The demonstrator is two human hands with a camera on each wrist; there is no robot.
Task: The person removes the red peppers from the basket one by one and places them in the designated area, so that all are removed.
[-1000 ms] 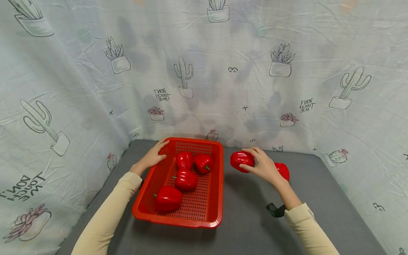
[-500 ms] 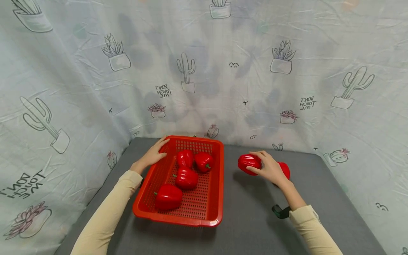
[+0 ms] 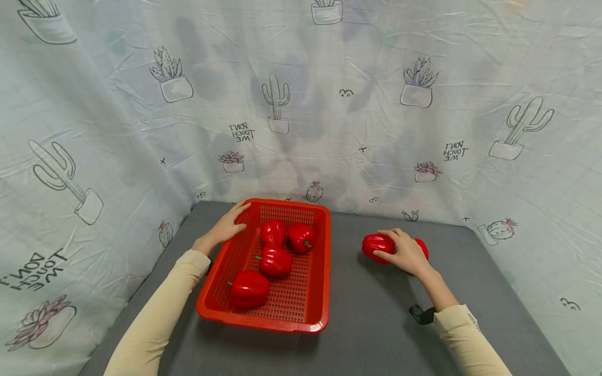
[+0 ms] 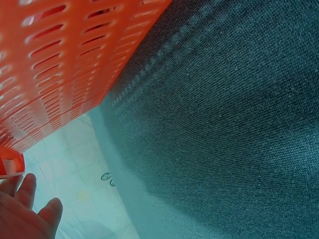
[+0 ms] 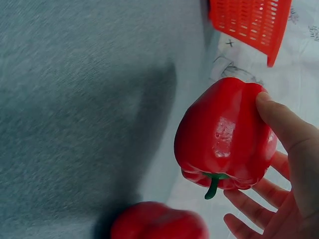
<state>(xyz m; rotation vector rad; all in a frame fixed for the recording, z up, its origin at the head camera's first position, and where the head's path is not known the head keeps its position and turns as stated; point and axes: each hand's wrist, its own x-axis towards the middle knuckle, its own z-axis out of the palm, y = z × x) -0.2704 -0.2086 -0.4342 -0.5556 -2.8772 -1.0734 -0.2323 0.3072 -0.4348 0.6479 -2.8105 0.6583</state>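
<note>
My right hand (image 3: 405, 251) holds a red bell pepper (image 3: 376, 246) between thumb and fingers. Its green stem shows in the right wrist view, and the pepper (image 5: 224, 134) is just above the table. A second red pepper (image 3: 422, 247) lies behind that hand, partly hidden by it. Across the table, my left hand (image 3: 224, 225) rests on the left rim of a red plastic basket (image 3: 321, 292), fingers loosely extended. Inside the basket are several red peppers (image 3: 276, 262) with green stems. The left wrist view shows the basket's slotted outer wall (image 4: 65, 55) and the fingertips (image 4: 51, 211) beside its rim.
The grey table (image 3: 362, 334) carries the basket left of centre. A pale curtain (image 3: 310, 115) printed with potted cacti hangs behind and along the sides. A dark strap (image 3: 421, 315) hangs at the right wrist.
My right hand has moved right and down with the pepper, away from the basket and towards the other loose pepper. The left hand and basket stay in place.
</note>
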